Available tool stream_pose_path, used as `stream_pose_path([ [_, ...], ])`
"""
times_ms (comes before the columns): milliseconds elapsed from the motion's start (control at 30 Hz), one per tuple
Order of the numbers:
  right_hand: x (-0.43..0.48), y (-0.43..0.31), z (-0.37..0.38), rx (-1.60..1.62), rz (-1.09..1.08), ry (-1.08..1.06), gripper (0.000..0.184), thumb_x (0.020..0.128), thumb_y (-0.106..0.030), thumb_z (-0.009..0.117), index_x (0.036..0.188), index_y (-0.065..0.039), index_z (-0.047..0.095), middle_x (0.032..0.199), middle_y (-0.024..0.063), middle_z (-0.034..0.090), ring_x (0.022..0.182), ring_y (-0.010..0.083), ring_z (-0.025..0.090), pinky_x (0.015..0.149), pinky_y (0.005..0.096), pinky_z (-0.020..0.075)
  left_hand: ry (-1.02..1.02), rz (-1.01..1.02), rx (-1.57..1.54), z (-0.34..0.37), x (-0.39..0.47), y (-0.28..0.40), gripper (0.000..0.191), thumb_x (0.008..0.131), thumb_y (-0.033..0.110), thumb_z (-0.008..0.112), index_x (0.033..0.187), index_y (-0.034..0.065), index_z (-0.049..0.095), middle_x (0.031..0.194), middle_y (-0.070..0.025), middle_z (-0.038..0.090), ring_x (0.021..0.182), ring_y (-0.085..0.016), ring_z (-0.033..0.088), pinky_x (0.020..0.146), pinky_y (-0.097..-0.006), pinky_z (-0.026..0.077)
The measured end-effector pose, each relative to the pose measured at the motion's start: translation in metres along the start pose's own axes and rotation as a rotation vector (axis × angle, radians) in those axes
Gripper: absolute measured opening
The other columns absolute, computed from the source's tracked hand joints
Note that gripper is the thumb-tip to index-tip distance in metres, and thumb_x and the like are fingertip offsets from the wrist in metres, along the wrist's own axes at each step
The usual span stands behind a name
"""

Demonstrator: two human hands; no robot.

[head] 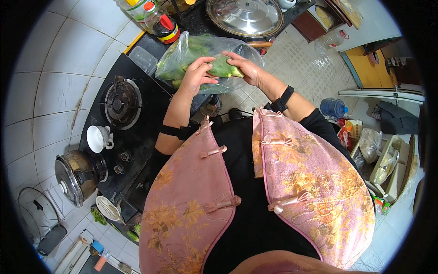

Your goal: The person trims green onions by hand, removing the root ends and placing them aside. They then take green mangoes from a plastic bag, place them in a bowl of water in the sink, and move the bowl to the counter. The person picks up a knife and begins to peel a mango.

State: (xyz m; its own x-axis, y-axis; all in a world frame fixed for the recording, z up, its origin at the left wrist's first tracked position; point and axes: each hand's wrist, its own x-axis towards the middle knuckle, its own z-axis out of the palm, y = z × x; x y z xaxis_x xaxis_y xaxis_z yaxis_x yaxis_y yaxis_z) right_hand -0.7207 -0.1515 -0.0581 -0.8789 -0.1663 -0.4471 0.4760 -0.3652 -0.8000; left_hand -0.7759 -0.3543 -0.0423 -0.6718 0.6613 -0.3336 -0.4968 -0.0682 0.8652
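A knobby green vegetable (pixel 221 67), paler at its right end, is between my two hands over a clear plastic bag (pixel 191 41). My right hand (pixel 247 68) grips it from the right, fingers over the upper side. From the left, my left hand (pixel 197 74) holds the other end, its fingertips touching the vegetable and its lower fingers partly hidden below. More green vegetables (pixel 172 65) fill the bag, which sits at the counter's edge; its film blurs their shapes.
Behind the bag stand a soy-sauce-type bottle (pixel 160 25) and a lidded steel pan (pixel 246 15). A clear plastic box (pixel 142 60) lies left of it. The black gas stove (pixel 150 102) carries a white cup (pixel 99 138) and a lidded pot (pixel 73 178). Tiled floor (pixel 291 58) shows to the right.
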Motion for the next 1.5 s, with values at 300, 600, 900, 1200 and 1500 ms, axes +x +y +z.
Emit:
stream_pose_path([
  [300, -0.005, 0.004, -0.001, -0.058, 0.151, -0.047, 0.042, 0.093, -0.028, 0.045, 0.131, -0.013, 0.047, 0.115, 0.0093, 0.057, 0.094, 0.0185, 0.061, 0.067, 0.0299, 0.0573, 0.145, -0.070, -0.020, 0.012, 0.004, -0.009, 0.031, 0.093, 0.027, 0.054, 0.112, 0.0021, 0.053, 0.086, -0.0122, 0.063, 0.065, -0.020, 0.065, 0.056, -0.0306, 0.056],
  [600, -0.006, 0.006, 0.002, 0.018, 0.251, -0.240, 0.068, 0.089, -0.059, 0.044, 0.128, -0.003, 0.046, 0.115, 0.0151, 0.058, 0.097, 0.0277, 0.064, 0.070, 0.0337, 0.0586, 0.279, -0.168, 0.189, 0.014, 0.010, -0.003, 0.040, 0.089, 0.041, 0.059, 0.094, 0.0022, 0.053, 0.061, -0.0094, 0.056, 0.040, -0.015, 0.055, 0.033, -0.0242, 0.043],
  [900, -0.012, 0.001, -0.005, 0.090, 0.315, -0.246, 0.072, 0.090, -0.062, 0.038, 0.129, -0.001, 0.043, 0.116, 0.0166, 0.057, 0.092, 0.0303, 0.065, 0.069, 0.0373, 0.0595, 0.197, -0.241, 0.056, 0.004, 0.014, -0.006, 0.042, 0.091, 0.042, 0.054, 0.096, 0.0007, 0.053, 0.058, -0.0081, 0.054, 0.036, -0.014, 0.049, 0.031, -0.0248, 0.037],
  [1200, -0.013, 0.003, -0.001, -0.150, 0.280, -0.289, 0.060, 0.083, -0.055, 0.058, 0.123, -0.011, 0.049, 0.110, 0.0086, 0.059, 0.090, 0.0209, 0.064, 0.068, 0.0318, 0.0579, 0.230, -0.053, 0.280, 0.024, 0.011, -0.013, 0.036, 0.091, 0.035, 0.055, 0.098, 0.0002, 0.049, 0.062, -0.0090, 0.056, 0.036, -0.013, 0.049, 0.030, -0.0236, 0.037],
  [1500, 0.007, -0.026, 0.000, -0.262, 0.187, -0.062, 0.058, 0.081, -0.048, 0.063, 0.125, -0.013, 0.048, 0.107, 0.0029, 0.060, 0.089, 0.0130, 0.062, 0.061, 0.0230, 0.0530, 0.396, 0.305, 1.500, -0.022, 0.014, -0.021, 0.017, 0.079, 0.011, 0.054, 0.091, 0.0034, 0.061, 0.095, -0.0107, 0.063, 0.082, -0.037, 0.059, 0.075, -0.0438, 0.049],
])
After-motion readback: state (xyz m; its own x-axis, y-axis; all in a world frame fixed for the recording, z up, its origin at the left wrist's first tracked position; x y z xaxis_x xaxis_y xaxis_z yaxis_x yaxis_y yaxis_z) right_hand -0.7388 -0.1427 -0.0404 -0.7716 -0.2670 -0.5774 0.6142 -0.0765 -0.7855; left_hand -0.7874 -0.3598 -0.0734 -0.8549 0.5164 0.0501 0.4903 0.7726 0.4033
